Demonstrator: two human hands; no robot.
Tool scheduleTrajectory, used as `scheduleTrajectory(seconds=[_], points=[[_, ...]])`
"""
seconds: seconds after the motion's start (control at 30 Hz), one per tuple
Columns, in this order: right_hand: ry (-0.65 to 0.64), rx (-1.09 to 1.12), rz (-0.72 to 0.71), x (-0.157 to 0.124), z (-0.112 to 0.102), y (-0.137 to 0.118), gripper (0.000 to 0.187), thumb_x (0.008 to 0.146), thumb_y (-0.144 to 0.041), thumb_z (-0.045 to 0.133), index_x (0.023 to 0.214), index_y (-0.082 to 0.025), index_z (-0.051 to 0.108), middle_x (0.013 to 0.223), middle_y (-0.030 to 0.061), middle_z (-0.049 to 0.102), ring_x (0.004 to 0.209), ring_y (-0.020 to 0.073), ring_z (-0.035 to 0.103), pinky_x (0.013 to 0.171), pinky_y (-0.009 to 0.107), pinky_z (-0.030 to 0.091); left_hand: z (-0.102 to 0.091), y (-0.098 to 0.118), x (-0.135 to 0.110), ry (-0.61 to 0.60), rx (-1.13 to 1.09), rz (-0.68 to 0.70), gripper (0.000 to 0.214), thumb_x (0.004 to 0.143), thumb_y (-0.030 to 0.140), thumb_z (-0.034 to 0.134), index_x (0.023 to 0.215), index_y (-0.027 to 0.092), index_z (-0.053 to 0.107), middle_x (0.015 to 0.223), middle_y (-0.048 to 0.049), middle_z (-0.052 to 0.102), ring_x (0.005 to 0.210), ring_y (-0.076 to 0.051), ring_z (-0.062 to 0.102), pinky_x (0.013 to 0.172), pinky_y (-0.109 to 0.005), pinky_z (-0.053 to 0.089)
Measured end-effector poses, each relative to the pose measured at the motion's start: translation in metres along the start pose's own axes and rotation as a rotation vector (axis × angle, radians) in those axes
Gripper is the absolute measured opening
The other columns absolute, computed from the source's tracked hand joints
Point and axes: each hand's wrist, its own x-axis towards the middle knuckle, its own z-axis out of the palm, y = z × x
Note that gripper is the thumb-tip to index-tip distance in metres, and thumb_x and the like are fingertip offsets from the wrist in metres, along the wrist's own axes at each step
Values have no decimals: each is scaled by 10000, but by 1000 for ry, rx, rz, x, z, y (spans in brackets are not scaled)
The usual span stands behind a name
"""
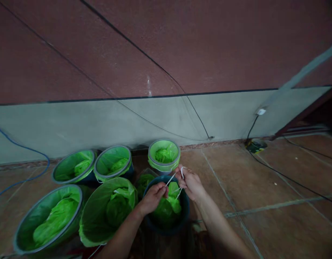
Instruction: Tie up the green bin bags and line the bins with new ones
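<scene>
A dark blue bucket [184,212] stands on the floor right below me, with a bright green plastic bag [166,208] inside it. Both of my hands hover over its mouth. My left hand [153,198] is closed in a pinch on a thin white string [171,177]. My right hand [190,182] is closed on the other part of the same string, which loops over its fingers. The string runs taut between the two hands, just above the green bag.
Several more buckets lined with green bags crowd to the left: one [164,155] by the wall, two [113,166] [74,166] further left, two large ones [48,216] [106,210] nearer me. Black cables [284,176] cross the tiled floor at right; a blue cable [25,149] hangs at left.
</scene>
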Motion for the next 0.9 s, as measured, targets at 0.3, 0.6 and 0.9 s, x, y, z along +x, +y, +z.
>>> scheduleTrajectory(seconds=[0.3, 0.6, 0.9], points=[[18, 31, -101, -13, 42, 15, 363, 697, -471, 604, 904, -175, 564, 517, -70, 491, 371, 28, 215, 390, 196, 115, 17, -18, 14, 110, 122, -183, 225, 806, 295, 477, 628, 171, 537, 526, 40, 442, 489, -96, 373, 505, -230, 283], [61, 235, -48, 6, 19, 5, 321, 704, -345, 604, 983, -187, 609, 756, 3, 609, 566, 90, 490, 542, 227, 406, 32, 8, 1, -81, 310, -77, 291, 844, 321, 466, 667, 168, 638, 571, 29, 483, 554, -114, 416, 560, -236, 320], [-143, -963, -131, 16, -18, 58, 182, 802, -320, 542, 874, -202, 661, 775, 32, 676, 765, 176, 605, 745, 295, 429, 10, -7, 19, 176, 77, -193, 353, 832, 314, 435, 567, 142, 592, 529, 18, 508, 534, -102, 444, 558, -232, 331]])
